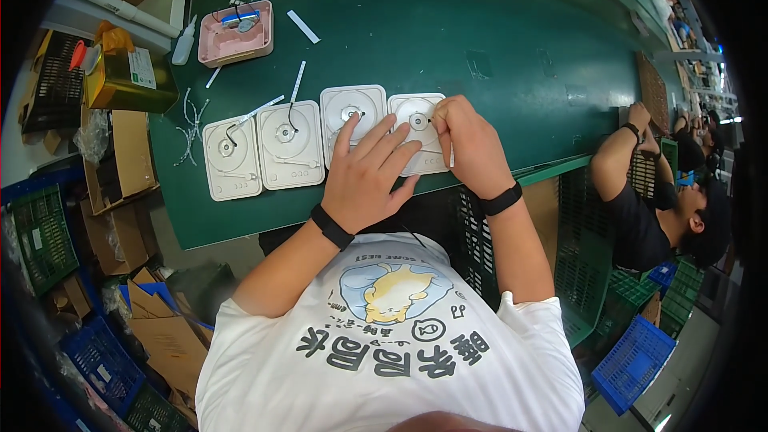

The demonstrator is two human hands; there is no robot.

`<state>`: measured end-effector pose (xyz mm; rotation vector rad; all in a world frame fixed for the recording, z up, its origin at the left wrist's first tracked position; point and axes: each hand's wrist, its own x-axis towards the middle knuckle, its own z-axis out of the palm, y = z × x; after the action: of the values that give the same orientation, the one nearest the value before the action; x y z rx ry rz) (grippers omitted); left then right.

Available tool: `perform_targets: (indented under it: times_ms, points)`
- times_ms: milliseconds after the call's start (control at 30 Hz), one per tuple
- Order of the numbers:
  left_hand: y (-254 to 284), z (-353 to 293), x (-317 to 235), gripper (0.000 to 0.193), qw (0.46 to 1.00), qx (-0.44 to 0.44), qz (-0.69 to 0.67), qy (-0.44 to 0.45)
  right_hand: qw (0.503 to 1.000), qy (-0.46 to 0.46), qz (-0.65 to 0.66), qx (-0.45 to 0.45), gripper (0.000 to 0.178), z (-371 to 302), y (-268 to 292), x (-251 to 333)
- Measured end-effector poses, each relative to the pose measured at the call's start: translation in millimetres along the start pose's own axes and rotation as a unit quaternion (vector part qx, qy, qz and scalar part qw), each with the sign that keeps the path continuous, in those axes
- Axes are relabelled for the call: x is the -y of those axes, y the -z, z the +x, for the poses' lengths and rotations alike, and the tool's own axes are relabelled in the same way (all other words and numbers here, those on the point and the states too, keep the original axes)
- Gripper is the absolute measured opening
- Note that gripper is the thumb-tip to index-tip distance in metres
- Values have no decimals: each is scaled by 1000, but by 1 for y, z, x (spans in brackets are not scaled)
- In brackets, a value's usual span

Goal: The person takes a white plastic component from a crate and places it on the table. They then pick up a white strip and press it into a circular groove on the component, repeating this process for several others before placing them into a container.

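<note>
The right hand (pixel 476 148) is curling its fingers over the right edge of the end panel (pixel 416 102); whether they are pinching anything, I cannot tell. A thin white piece (pixel 452 157) is showing just below them. The left hand (pixel 364 172) is spreading its fingers wide and flat, reaching across the third panel (pixel 342 99) onto the end one, gripping nothing visible. Both panels are lying in a row with two more to the left, the second panel (pixel 276 166) and the first panel (pixel 234 170). On each of these a dark wire is running from the round dish to a white strip, one strip (pixel 299 80) pointing away from the person. Farther out, tangled wires (pixel 190 130), a pink case (pixel 206 42) and a bottle (pixel 184 46) are resting on the green table (pixel 400 40). A tin (pixel 132 84) is standing beyond its left edge; a co-worker (pixel 640 220) is sitting at right.
</note>
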<state>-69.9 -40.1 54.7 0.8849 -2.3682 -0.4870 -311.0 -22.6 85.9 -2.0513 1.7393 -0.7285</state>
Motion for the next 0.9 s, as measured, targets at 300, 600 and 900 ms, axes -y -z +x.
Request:
perform_targets:
  times_ms: [300,600,900]
  points:
    - [1,-2,1,45,1000,-2,3,-4,987,-53,147,-20,20,-1,-3,-3]
    - [0,-2,0,44,1000,-3,6,-2,999,-11,-40,-1,18,-1,0,3]
    - [0,0,-1,44,1000,-3,7,-5,990,-71,118,-3,18,-2,11,6]
